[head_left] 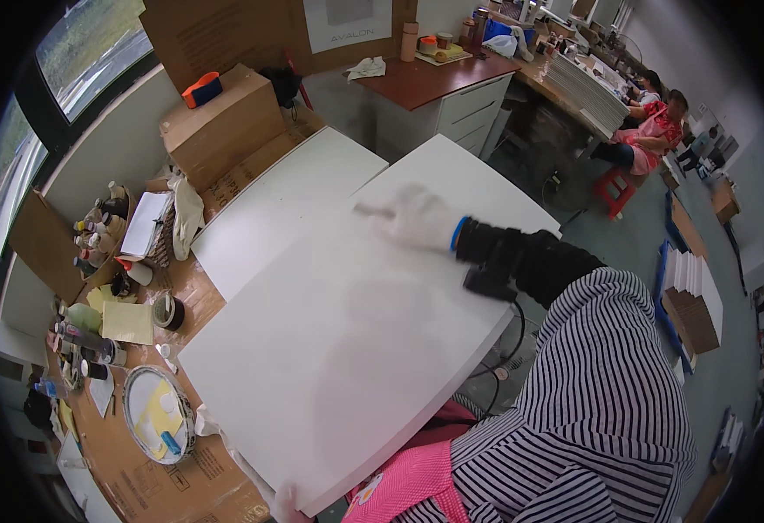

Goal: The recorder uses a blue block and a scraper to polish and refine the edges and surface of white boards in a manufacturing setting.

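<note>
A large white panel [329, 349] lies tilted across the worktable, its near edge close to my body. Above its far part, my right hand [417, 218] in a white glove is blurred by motion. One finger stretches out to the left and nothing shows in the hand; I cannot tell whether it touches the panel. My left hand [286, 504], also pale and blurred, is beside the panel's near corner, mostly cut off by the lower edge, so its grip is hidden. Another white panel [286, 196] lies beyond, partly covered by the first.
Left of the panel stand a round tub lid [148, 436] with a blue piece on it, a dark jar [168, 311], yellow sheets [128, 323] and several bottles. A cardboard box [225, 122] stands behind. A red-brown cabinet top [434, 78] is farther back; a co-worker [652, 135] sits right.
</note>
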A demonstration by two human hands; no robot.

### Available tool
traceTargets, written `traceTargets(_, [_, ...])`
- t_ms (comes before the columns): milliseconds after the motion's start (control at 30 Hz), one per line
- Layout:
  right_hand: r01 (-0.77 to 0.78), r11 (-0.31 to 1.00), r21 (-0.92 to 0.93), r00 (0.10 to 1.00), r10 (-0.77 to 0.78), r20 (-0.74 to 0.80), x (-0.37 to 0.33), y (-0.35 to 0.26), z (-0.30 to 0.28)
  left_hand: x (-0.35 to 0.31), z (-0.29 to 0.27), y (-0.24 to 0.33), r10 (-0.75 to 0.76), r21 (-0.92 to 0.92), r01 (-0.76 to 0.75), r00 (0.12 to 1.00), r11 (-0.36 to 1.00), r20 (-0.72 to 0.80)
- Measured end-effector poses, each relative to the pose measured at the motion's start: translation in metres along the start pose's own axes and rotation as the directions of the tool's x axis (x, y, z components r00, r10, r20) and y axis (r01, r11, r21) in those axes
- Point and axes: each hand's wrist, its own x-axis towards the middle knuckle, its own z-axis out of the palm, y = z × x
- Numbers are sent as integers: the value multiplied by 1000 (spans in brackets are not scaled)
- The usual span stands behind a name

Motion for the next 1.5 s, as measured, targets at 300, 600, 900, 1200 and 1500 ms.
traceTargets(300, [-152,842,518,951,268,-157,-61,94,-65,-14,-17,-21,-45,23,46,998,999,-32])
traceTargets(600, [-245,959,143,939,271,-211,-119,104,-29,-4,-26,-27,-26,26,26,1000,999,2])
traceTargets(900, [110,969,223,960,-45,-277,-155,27,-21,-3,-36,-32,-16,10,16,1000,1000,15])
traceTargets(1200, [-686,675,-273,727,651,-217,-163,158,-74,3,-45,-39,15,-37,-13,999,999,40])
traceTargets(1500, [239,943,231,967,-210,-144,-137,5,13,13,-83,-70,81,-24,-81,997,996,11])
